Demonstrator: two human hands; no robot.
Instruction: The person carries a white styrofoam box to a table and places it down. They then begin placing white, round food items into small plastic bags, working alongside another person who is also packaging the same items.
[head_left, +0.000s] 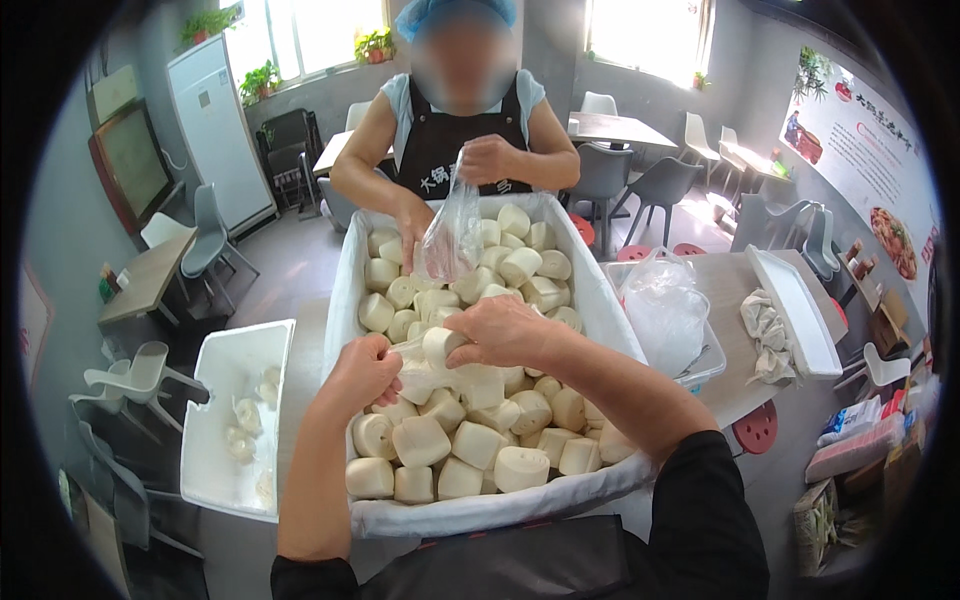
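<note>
A large cloth-lined bin (600, 300) full of white steamed buns (422, 441) lies before me. Over its middle, my left hand (369, 369) is closed on the edge of a clear plastic bag (412, 367). My right hand (495, 334) grips one steamed bun (441, 347) at the bag's mouth, with thumb and fingers around it. The bag's lower part rests over the buns, and its contents are hard to tell apart from those beneath.
Across the bin a co-worker holds another clear bag (452, 232) and reaches into the buns. At left, a white foam box (232, 360) holds several bagged items. At right are a plastic tub (705, 367) with bags, a crumpled cloth (766, 337) and a foam lid (795, 315).
</note>
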